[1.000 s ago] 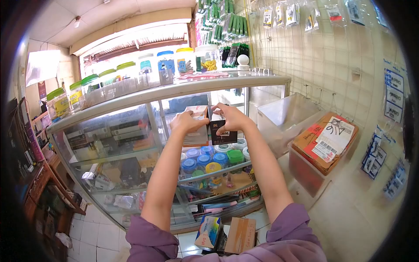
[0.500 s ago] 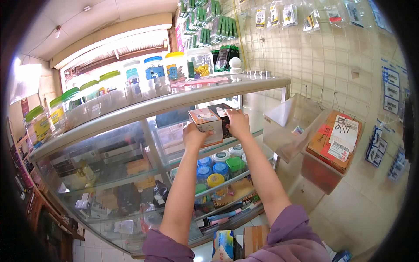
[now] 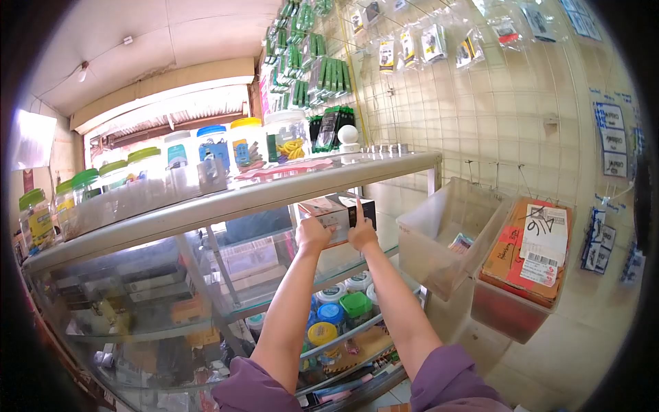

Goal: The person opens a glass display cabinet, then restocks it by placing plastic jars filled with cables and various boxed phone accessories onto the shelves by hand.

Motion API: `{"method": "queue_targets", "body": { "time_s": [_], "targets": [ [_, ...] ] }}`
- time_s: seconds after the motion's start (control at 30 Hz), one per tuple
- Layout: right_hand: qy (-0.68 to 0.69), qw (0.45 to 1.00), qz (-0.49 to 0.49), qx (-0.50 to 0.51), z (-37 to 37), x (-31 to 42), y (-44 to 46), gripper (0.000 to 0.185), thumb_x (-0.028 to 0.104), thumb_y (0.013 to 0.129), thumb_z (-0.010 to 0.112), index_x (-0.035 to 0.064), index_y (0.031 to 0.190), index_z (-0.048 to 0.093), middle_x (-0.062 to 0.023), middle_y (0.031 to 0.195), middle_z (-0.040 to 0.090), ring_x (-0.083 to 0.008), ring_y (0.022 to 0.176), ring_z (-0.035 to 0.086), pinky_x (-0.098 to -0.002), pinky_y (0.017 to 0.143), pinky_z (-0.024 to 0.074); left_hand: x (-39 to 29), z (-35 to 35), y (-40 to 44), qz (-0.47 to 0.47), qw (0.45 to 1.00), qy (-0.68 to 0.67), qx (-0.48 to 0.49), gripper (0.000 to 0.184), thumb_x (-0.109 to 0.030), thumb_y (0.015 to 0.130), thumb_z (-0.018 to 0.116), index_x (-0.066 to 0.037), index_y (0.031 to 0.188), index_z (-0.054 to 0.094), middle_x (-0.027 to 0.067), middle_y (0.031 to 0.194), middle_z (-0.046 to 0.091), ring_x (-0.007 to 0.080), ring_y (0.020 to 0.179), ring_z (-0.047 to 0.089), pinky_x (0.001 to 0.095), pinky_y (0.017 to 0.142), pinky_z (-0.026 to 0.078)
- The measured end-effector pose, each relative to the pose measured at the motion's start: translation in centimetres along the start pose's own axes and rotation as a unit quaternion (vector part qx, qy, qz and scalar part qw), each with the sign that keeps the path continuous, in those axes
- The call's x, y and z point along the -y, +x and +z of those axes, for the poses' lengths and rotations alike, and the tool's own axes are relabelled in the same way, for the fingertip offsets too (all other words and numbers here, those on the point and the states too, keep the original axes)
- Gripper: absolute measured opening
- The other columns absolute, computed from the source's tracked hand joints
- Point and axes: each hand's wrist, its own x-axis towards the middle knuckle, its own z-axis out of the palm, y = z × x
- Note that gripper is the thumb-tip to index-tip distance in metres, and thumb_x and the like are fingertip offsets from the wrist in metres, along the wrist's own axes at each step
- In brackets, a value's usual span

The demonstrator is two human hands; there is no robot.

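A white and orange box (image 3: 334,235) and a black box (image 3: 369,213) sit side by side in the upper compartment of the glass display case (image 3: 233,211), under its top. My left hand (image 3: 312,235) is closed on the left edge of the white and orange box. My right hand (image 3: 362,235) is against the front of the boxes, index finger stretched up along the black box and other fingers bent. Below them, lidded jars (image 3: 331,314) in several colours stand on a lower shelf, partly hidden by my forearms.
Lidded jars (image 3: 213,147) line the top of the case. To the right, a clear plastic bin (image 3: 429,237) and a bin of brown envelopes (image 3: 508,319) hang on the wire grid (image 3: 467,130). Packaged goods (image 3: 434,42) hang above.
The view has shifted, and the boxes now sit deeper under the case top. My right hand has moved from the boxes' top edge to their front, its index finger now raised.
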Motion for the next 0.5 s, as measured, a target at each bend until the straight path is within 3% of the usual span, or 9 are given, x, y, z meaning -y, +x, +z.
{"method": "queue_targets", "body": {
  "time_s": [0.1, 0.13, 0.17, 0.23, 0.3, 0.37, 0.4, 0.47, 0.5],
  "targets": [
    [0.032, 0.997, -0.01, -0.063, 2.0, -1.2, 1.2, 0.084, 0.017, 0.086, 0.055, 0.0239, 0.152, 0.004, -0.0368, 0.121, 0.047, -0.0518, 0.107, 0.053, -0.051, 0.097, 0.0429, -0.5, 2.1, 1.4, -0.003, 1.0, -0.006, -0.011, 0.082, -0.052, 0.068, 0.08, 0.008, 0.118, 0.054, 0.0222, 0.1, 0.068, 0.0336, 0.096, 0.068, 0.0393, 0.084, 0.054],
    [0.108, 0.992, -0.023, -0.064, 2.2, -1.8, 1.5, 0.071, 0.022, 0.088, 0.058, 0.0187, 0.146, 0.018, -0.0373, 0.122, 0.045, -0.0528, 0.11, 0.051, -0.05, 0.097, 0.0434, -0.6, 3.1, 1.9, 0.009, 1.0, -0.004, -0.028, 0.083, -0.053, 0.069, 0.08, 0.008, 0.117, 0.053, 0.0217, 0.097, 0.069, 0.0337, 0.093, 0.069, 0.0395, 0.083, 0.055],
    [0.109, 0.992, -0.019, -0.062, 2.3, -2.3, 1.9, 0.071, 0.022, 0.088, 0.058, 0.0187, 0.146, 0.018, -0.0373, 0.122, 0.045, -0.0528, 0.11, 0.051, -0.05, 0.097, 0.0434, -0.6, 3.9, 2.4, 0.009, 1.0, -0.001, -0.024, 0.083, -0.053, 0.069, 0.08, 0.008, 0.117, 0.053, 0.0217, 0.097, 0.069, 0.0337, 0.093, 0.069, 0.0395, 0.083, 0.055],
    [0.014, 0.995, -0.084, 0.049, 1.2, -2.2, 2.2, 0.062, 0.024, 0.087, 0.062, 0.0151, 0.137, 0.028, -0.0375, 0.124, 0.044, -0.0525, 0.112, 0.051, -0.0491, 0.096, 0.0444, -0.4, 5.3, 3.8, 0.007, 0.999, 0.01, -0.035, 0.083, -0.053, 0.068, 0.08, 0.008, 0.117, 0.054, 0.0226, 0.099, 0.068, 0.0337, 0.096, 0.068, 0.0395, 0.084, 0.055],
    [0.001, 0.995, -0.055, 0.08, 0.5, -1.9, 2.2, 0.059, 0.027, 0.085, 0.067, 0.017, 0.134, 0.034, -0.0364, 0.127, 0.042, -0.0517, 0.112, 0.052, -0.0481, 0.094, 0.0459, -0.9, 5.0, 5.6, 0.003, 1.0, 0.02, -0.001, 0.073, -0.046, 0.069, 0.08, 0.005, 0.116, 0.058, 0.0225, 0.103, 0.068, 0.0325, 0.099, 0.067, 0.0384, 0.085, 0.055],
    [-0.053, 0.992, -0.029, 0.114, 0.3, -2.3, 2.4, 0.057, 0.034, 0.085, 0.066, 0.0209, 0.133, 0.038, -0.0326, 0.128, 0.046, -0.0479, 0.112, 0.055, -0.0465, 0.093, 0.047, -2.1, 3.5, 6.3, -0.014, 0.99, 0.052, 0.13, 0.055, -0.024, 0.07, 0.079, 0.007, 0.112, 0.061, 0.0219, 0.112, 0.066, 0.0296, 0.107, 0.065, 0.0351, 0.092, 0.052],
    [-0.07, 0.99, -0.022, 0.123, 0.2, -2.3, 2.6, 0.056, 0.036, 0.085, 0.066, 0.0223, 0.132, 0.04, -0.0313, 0.128, 0.047, -0.0466, 0.112, 0.055, -0.0459, 0.093, 0.0474, -2.0, 4.1, 7.0, -0.04, 0.988, 0.064, 0.133, 0.045, -0.019, 0.07, 0.077, 0.001, 0.109, 0.066, 0.0193, 0.118, 0.065, 0.0267, 0.11, 0.064, 0.0327, 0.094, 0.051],
    [-0.127, 0.984, -0.004, 0.127, -0.3, -2.3, 2.5, 0.055, 0.046, 0.085, 0.064, 0.027, 0.133, 0.043, -0.0236, 0.125, 0.054, -0.0399, 0.113, 0.058, -0.0438, 0.092, 0.048, -1.3, 5.3, 8.0, -0.025, 0.991, 0.051, 0.121, 0.046, -0.018, 0.069, 0.078, -0.001, 0.111, 0.067, 0.0188, 0.119, 0.064, 0.0263, 0.111, 0.063, 0.0325, 0.094, 0.051],
    [-0.126, 0.984, -0.006, 0.124, -0.1, -2.5, 2.7, 0.055, 0.046, 0.085, 0.064, 0.027, 0.133, 0.043, -0.0236, 0.125, 0.054, -0.0399, 0.113, 0.058, -0.0438, 0.092, 0.048, -1.2, 5.3, 8.0, -0.013, 0.993, 0.037, 0.115, 0.048, -0.017, 0.067, 0.079, -0.004, 0.112, 0.067, 0.0183, 0.12, 0.064, 0.026, 0.111, 0.063, 0.0324, 0.093, 0.051]
  ]
}}
